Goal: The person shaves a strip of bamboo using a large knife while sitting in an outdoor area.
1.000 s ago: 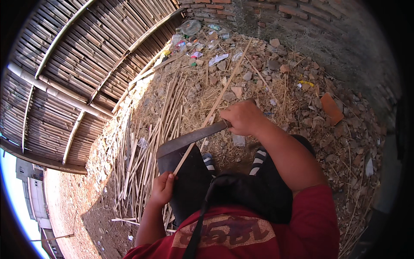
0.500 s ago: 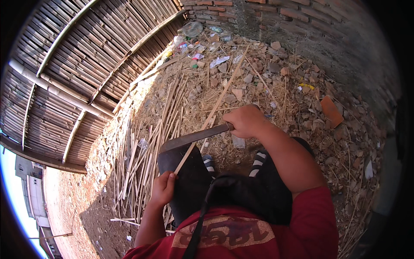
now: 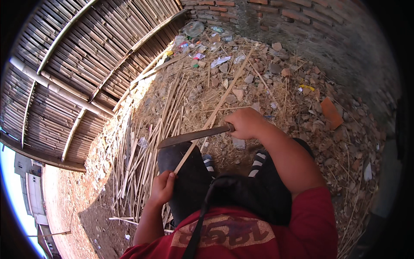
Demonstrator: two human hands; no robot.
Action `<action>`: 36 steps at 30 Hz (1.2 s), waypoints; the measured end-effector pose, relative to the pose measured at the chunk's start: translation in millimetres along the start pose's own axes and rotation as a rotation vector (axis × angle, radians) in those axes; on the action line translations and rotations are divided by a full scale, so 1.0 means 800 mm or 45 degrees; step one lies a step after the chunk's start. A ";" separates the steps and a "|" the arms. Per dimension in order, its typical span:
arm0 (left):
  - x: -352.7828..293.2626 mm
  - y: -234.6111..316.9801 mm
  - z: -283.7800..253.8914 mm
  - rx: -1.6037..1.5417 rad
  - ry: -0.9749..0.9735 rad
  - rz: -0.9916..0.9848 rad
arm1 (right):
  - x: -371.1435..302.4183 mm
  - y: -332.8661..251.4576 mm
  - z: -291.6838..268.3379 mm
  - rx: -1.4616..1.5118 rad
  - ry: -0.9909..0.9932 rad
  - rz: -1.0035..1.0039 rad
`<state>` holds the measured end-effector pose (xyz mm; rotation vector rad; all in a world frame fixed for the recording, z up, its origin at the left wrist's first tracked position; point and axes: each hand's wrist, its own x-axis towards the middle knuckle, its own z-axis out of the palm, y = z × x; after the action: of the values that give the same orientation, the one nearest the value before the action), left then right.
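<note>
My right hand is closed round the handle of a machete, whose dark blade points left across my knee. Between thumb and fingers of my left hand, beside my left knee, I grip the near end of a long bamboo strip. This strip slants away to the upper right and crosses the blade at about mid-length. The two touch or nearly touch at the crossing; I cannot tell which. Both my knees are bent, in black trousers.
Many split bamboo strips lie in a loose pile to the left. Stones, dry straw and litter cover the ground ahead, with a broken orange tile at right. A bamboo-slat wall rises at left, a brick wall behind.
The machete blade has turned, so its flat shows narrower, and its tip is slightly higher. The bamboo strip's far end has shifted a little to the right. My left hand has hardly moved.
</note>
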<state>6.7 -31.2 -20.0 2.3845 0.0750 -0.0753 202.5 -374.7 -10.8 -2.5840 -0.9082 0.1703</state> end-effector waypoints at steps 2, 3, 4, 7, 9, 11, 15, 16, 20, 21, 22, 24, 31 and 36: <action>0.000 -0.001 0.000 -0.034 0.021 0.022 | 0.004 0.028 -0.002 0.205 0.056 0.151; 0.001 0.002 0.000 -0.039 0.032 0.023 | 0.002 0.035 -0.003 0.222 0.125 0.198; 0.002 0.006 0.001 -0.043 0.041 0.025 | 0.001 0.042 -0.004 0.238 0.195 0.246; 0.004 0.016 0.001 -0.001 0.034 0.015 | -0.004 0.032 -0.008 0.160 0.145 0.206; 0.004 0.013 0.001 0.042 0.015 0.028 | -0.006 0.014 0.000 0.037 0.026 0.111; 0.004 0.013 0.000 0.095 0.000 0.047 | -0.005 -0.005 0.009 -0.120 -0.083 0.006; 0.001 0.017 -0.005 0.071 -0.013 0.034 | -0.004 -0.004 -0.002 0.021 -0.105 0.008; 0.000 0.017 -0.005 0.027 -0.014 0.017 | -0.001 0.007 0.001 0.097 -0.042 0.078; 0.001 0.021 0.000 0.062 0.032 -0.002 | -0.001 0.028 0.002 0.128 0.123 0.228; 0.001 0.026 0.000 0.089 0.035 -0.016 | -0.002 0.024 0.000 0.073 0.138 0.231; 0.002 0.029 0.002 0.115 0.038 -0.030 | -0.004 0.018 0.002 0.030 0.080 0.161; 0.004 0.025 0.000 0.142 -0.002 -0.024 | -0.006 0.000 0.010 -0.047 -0.038 0.012; 0.002 0.009 -0.007 -0.063 -0.047 -0.066 | 0.000 0.017 -0.002 0.129 0.017 0.157; 0.007 0.011 -0.003 0.019 -0.042 -0.005 | -0.008 0.006 0.009 -0.057 0.013 0.109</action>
<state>13.1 -35.5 -12.8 2.3973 0.0636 -0.1171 198.7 -379.5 -19.1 -2.6643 -0.8075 0.1626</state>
